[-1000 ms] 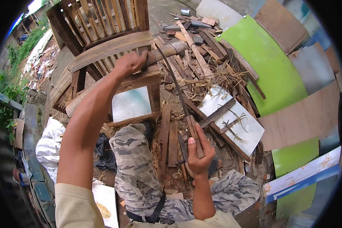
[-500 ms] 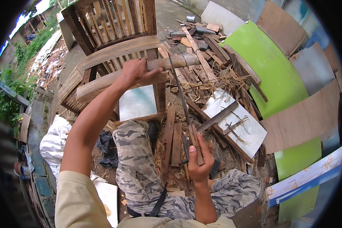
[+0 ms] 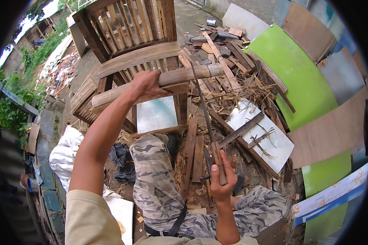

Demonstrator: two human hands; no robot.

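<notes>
My left hand (image 3: 146,85) is wrapped round a length of bamboo (image 3: 188,75), pressing it on top of a wooden slatted chair (image 3: 139,55). The bamboo lies crosswise, its right end sticking out past the chair. My right hand (image 3: 223,183) is closed on the wooden handle of a handsaw (image 3: 206,114), low in front of me. The saw's long narrow blade points up and away and crosses the bamboo near its right end; how deep any cut goes is too small to see. Beside the handle is a dark curved blade (image 3: 208,158), partly hidden.
Scrap wood (image 3: 233,51) and dry straw (image 3: 249,90) are heaped beyond the bamboo. To the right, a white board (image 3: 274,149) bears dark strips, with a green panel (image 3: 302,73) behind. A white sack (image 3: 67,153) lies left of my camouflage-trousered legs (image 3: 155,175).
My right hand has drawn the saw slightly back toward me. My left hand keeps its hold on the bamboo. The whole view has shifted a little.
</notes>
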